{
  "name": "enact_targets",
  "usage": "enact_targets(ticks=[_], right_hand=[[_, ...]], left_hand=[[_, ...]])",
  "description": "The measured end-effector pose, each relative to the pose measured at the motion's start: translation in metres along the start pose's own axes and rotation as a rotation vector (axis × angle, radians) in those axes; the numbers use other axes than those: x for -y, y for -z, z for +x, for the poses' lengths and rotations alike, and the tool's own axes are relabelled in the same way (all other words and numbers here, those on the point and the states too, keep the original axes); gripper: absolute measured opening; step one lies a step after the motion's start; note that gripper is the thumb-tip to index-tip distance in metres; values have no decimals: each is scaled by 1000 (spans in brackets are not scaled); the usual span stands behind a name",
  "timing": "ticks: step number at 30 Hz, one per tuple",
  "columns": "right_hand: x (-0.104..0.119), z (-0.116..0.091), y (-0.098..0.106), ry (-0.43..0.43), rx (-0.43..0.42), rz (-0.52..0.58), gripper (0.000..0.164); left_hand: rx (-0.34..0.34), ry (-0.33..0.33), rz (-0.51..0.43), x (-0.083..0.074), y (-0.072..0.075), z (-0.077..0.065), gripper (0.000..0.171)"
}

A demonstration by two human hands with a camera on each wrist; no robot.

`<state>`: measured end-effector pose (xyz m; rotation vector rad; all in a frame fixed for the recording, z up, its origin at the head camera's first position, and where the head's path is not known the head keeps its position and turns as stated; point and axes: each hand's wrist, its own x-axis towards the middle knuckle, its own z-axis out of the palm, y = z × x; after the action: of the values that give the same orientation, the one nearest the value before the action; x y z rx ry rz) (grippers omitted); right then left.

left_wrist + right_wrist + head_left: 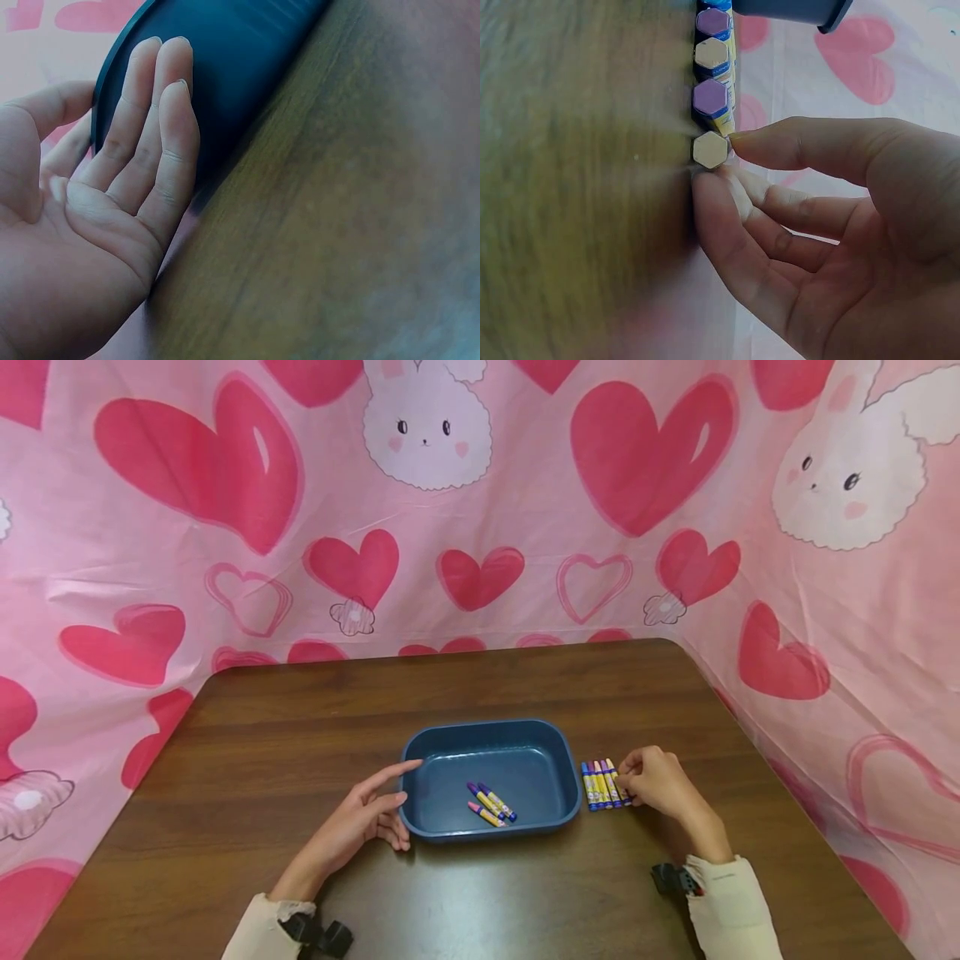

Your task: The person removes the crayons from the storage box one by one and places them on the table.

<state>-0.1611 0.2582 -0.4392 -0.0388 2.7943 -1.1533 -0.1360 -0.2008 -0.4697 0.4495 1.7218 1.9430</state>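
- The left hand [365,821] lies at lower centre-left of the head view, fingers straight and relaxed, resting against the outer left wall of the tray; in the left wrist view its fingers [161,127] lie flat along the dark wall, holding nothing.
- The blue plastic tray [558,752] sits on the brown wooden table [300,727] at centre frame, between the two hands.
- Three crayons [491,802] lie loose inside the tray, toward its near side, angled and close together: two purple-tipped, one pink.
- A row of crayons [600,785] lies on the table just right of the tray, side by side and touching one another.
- The right hand [660,783] is at lower centre-right, fingers curled, pinching the rightmost crayon of the row; in the right wrist view thumb and fingertips [742,142] close on the cream-ended crayon [710,149].
- A pink cloth [150,568] printed with hearts and rabbits fills the upper frame and both sides.
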Motion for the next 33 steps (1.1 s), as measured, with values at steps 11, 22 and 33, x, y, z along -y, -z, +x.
enact_targets(ticks=[11,22,33], right_hand=[[1,3,1,-9,46,70,13],[1,1,3,16,66,99,9],[-2,-3,6,7,68,92,10]], left_hand=[[9,-22,7,-3,1,0,53],[1,-17,13,-2,1,-1,53],[-23,12,-1,1,0,0,54]])
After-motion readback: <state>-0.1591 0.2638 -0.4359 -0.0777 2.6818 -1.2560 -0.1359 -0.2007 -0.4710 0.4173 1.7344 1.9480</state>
